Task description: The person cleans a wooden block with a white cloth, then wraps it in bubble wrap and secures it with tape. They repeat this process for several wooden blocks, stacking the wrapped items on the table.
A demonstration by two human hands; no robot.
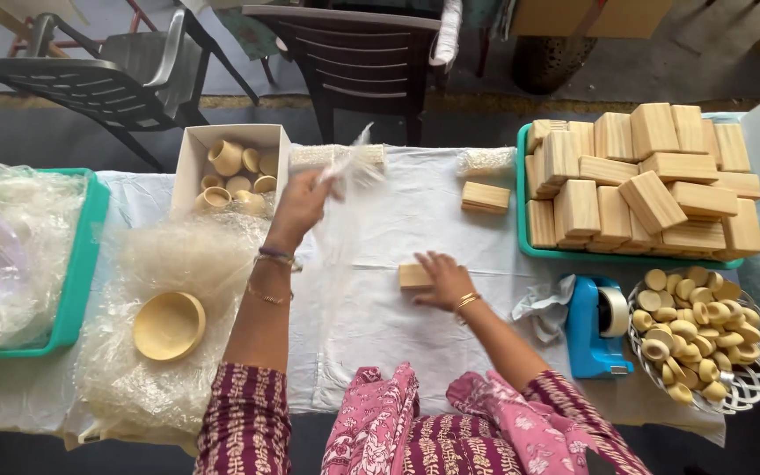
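Far left: teal tray [81,264] stuffed with clear plastic wrap. Next to it, a wooden bowl [169,326] sits on a crumpled bubble-wrap heap [178,264] near the front edge of the surface [415,211], which has a white cloth over it. Behind that, a white cardboard box [193,154] with small wooden cups inside.

Left hand [299,204] is raised above the surface, fingers pinched on a clear plastic sheet [345,189] that trails down toward the middle of the cloth. Sheet is motion-blurred, so its edges are unclear.

Right hand [444,279] lies flat, palm down, fingers spread, pressing on a small wooden block [414,276] at the centre of the cloth; the block pokes out on the hand's left side.

Another wooden block [485,197] lies alone further back. Right of it, a second teal tray [543,253] piled high with the same blocks. In front: blue tape dispenser [593,330] with a crumpled white rag touching it, then a white basket [745,396] full of small round wooden pieces at the far right.
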